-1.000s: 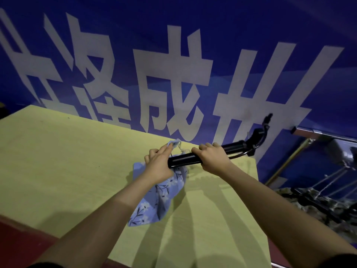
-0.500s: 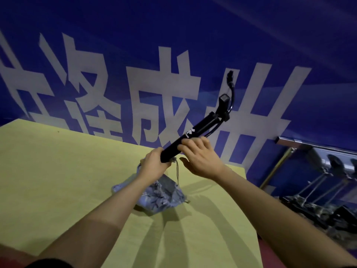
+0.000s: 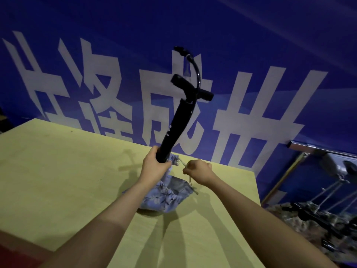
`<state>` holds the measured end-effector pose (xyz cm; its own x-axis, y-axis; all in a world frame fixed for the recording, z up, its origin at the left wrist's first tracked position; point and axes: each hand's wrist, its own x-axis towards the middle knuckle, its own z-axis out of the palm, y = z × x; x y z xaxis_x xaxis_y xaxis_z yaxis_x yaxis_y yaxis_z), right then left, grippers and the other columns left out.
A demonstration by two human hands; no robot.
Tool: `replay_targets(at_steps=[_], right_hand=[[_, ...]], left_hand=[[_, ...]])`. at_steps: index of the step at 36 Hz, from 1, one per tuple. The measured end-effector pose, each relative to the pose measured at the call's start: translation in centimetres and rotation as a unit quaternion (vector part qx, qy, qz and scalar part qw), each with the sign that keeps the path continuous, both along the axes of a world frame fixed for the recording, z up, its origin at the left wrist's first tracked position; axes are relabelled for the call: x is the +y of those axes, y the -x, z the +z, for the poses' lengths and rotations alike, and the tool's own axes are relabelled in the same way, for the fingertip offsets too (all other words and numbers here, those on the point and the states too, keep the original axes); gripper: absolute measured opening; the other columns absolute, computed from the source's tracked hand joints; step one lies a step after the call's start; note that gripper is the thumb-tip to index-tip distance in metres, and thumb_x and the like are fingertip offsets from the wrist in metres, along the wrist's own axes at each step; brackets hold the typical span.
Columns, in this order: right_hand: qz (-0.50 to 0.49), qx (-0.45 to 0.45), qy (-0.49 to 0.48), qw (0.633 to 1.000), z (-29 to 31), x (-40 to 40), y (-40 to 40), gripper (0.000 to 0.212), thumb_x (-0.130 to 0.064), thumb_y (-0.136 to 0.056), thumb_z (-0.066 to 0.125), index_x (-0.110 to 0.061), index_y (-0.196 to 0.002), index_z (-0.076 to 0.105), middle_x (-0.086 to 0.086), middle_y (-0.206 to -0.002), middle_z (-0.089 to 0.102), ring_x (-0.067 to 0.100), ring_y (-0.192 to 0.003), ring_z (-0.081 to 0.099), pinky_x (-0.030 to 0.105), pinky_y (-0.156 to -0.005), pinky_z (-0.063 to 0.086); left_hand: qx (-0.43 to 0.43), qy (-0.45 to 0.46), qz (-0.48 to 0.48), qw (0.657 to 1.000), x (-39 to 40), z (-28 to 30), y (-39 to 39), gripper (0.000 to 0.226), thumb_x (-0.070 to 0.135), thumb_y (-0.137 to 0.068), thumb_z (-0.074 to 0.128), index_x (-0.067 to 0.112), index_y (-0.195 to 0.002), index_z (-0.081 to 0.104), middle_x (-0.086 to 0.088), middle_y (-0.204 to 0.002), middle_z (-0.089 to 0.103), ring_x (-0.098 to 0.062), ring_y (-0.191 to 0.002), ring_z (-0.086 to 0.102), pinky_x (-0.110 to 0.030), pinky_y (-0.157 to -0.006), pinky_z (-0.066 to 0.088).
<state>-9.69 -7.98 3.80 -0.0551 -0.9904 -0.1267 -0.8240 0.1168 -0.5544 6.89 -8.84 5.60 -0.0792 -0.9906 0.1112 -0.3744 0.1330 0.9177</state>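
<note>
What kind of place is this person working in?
Probably an indoor event or activity hall, not a home: a big blue banner with white characters hangs behind the wooden table, and metal stands sit at the right.

We see a black hand pump (image 3: 174,128) standing nearly upright, leaning toward one o'clock, T-handle and curved hose on top, its lower end in the gathered mouth of a blue flowered bag (image 3: 164,198). The bag slumps crumpled on the table (image 3: 58,180) at the pump's six o'clock, its pale drawstring (image 3: 181,163) pulled toward three o'clock.
</note>
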Motion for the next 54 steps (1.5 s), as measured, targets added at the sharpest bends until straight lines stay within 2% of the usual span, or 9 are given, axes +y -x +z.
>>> replay_targets(at_steps=[7,10,15,21,31,36,43,48,54], right_hand=[[-0.052,-0.284,0.042,0.957,2.6,0.7,1.7,0.021,-0.016,-0.095,0.055,-0.007,-0.076,0.058,0.004,-0.062,0.048,0.016,-0.050,0.049,0.032,-0.057,0.050],[-0.067,-0.285,0.087,0.952,4.4,0.4,1.9,0.005,-0.007,-0.091,0.054,-0.008,-0.094,0.059,0.003,-0.069,0.048,0.013,-0.052,0.042,0.026,-0.048,0.040],[-0.030,-0.363,0.133,0.922,6.8,0.3,1.2,0.030,-0.004,-0.090,0.052,-0.017,-0.117,0.054,0.000,-0.070,0.040,0.013,-0.058,0.038,0.027,-0.054,0.034],[-0.011,-0.490,0.145,0.859,7.5,-0.4,0.3,0.028,-0.013,-0.087,0.051,-0.013,-0.114,0.055,-0.003,-0.061,0.040,0.011,-0.052,0.032,0.025,-0.052,0.028],[-0.067,-0.401,0.207,0.890,7.8,-0.7,-0.3,0.020,-0.029,-0.096,0.053,-0.011,-0.099,0.063,-0.005,-0.063,0.042,0.009,-0.056,0.037,0.021,-0.054,0.034],[-0.056,-0.372,0.205,0.904,6.8,-1.0,-0.9,0.019,-0.024,-0.094,0.057,-0.008,-0.100,0.066,-0.006,-0.067,0.051,-0.006,-0.050,0.047,0.008,-0.052,0.039],[-0.049,-0.357,0.193,0.913,6.6,-1.4,-0.8,0.016,-0.025,-0.091,0.062,-0.011,-0.097,0.067,-0.001,-0.066,0.050,-0.002,-0.048,0.044,0.010,-0.049,0.037],[-0.055,-0.343,0.195,0.917,6.9,-1.3,0.1,0.015,-0.025,-0.090,0.063,-0.011,-0.095,0.067,-0.001,-0.066,0.052,-0.003,-0.044,0.043,0.010,-0.048,0.036],[-0.037,-0.295,0.216,0.930,8.9,-1.0,1.5,0.017,-0.017,-0.091,0.062,-0.014,-0.108,0.060,-0.008,-0.062,0.046,0.004,-0.053,0.044,0.015,-0.054,0.038]], left_hand=[[-0.009,0.050,-0.005,0.999,-0.6,-0.6,0.0,0.026,0.021,-0.088,0.065,0.017,-0.105,0.046,0.001,-0.094,0.057,-0.021,-0.091,0.057,-0.034,-0.075,0.047],[-0.026,0.054,0.001,0.998,-0.9,-1.1,0.2,0.029,0.031,-0.088,0.064,0.015,-0.106,0.047,-0.003,-0.096,0.061,-0.024,-0.091,0.059,-0.043,-0.079,0.051],[-0.056,0.044,0.014,0.997,-0.9,-2.2,0.8,0.031,0.037,-0.089,0.060,0.016,-0.107,0.046,-0.005,-0.097,0.060,-0.026,-0.090,0.060,-0.046,-0.076,0.053],[-0.074,0.044,-0.004,0.996,-1.0,-2.0,1.3,0.039,0.041,-0.090,0.057,0.013,-0.113,0.044,-0.008,-0.106,0.059,-0.028,-0.096,0.060,-0.048,-0.079,0.052],[-0.151,0.078,0.034,0.985,-1.3,-1.3,0.8,0.070,0.047,-0.085,0.061,0.007,-0.133,0.031,-0.011,-0.133,0.037,-0.028,-0.119,0.043,-0.041,-0.094,0.044],[-0.178,0.273,0.129,0.936,-1.8,0.6,0.6,0.061,0.041,-0.084,0.064,0.003,-0.125,0.040,-0.019,-0.132,0.037,-0.032,-0.120,0.035,-0.047,-0.099,0.037],[-0.391,0.233,-0.046,0.889,-4.0,3.4,0.3,0.045,0.045,-0.096,0.040,0.031,-0.138,0.034,-0.011,-0.155,0.016,-0.032,-0.144,0.007,-0.047,-0.115,0.006],[-0.363,0.166,-0.059,0.915,-4.0,3.4,1.2,0.039,0.048,-0.097,0.035,0.040,-0.135,0.034,-0.008,-0.123,0.048,-0.031,-0.123,0.037,-0.043,-0.104,0.021],[-0.318,0.189,-0.025,0.929,-3.8,4.5,2.5,0.036,0.045,-0.097,0.037,0.039,-0.132,0.038,-0.006,-0.109,0.045,-0.029,-0.109,0.035,-0.038,-0.093,0.025]])
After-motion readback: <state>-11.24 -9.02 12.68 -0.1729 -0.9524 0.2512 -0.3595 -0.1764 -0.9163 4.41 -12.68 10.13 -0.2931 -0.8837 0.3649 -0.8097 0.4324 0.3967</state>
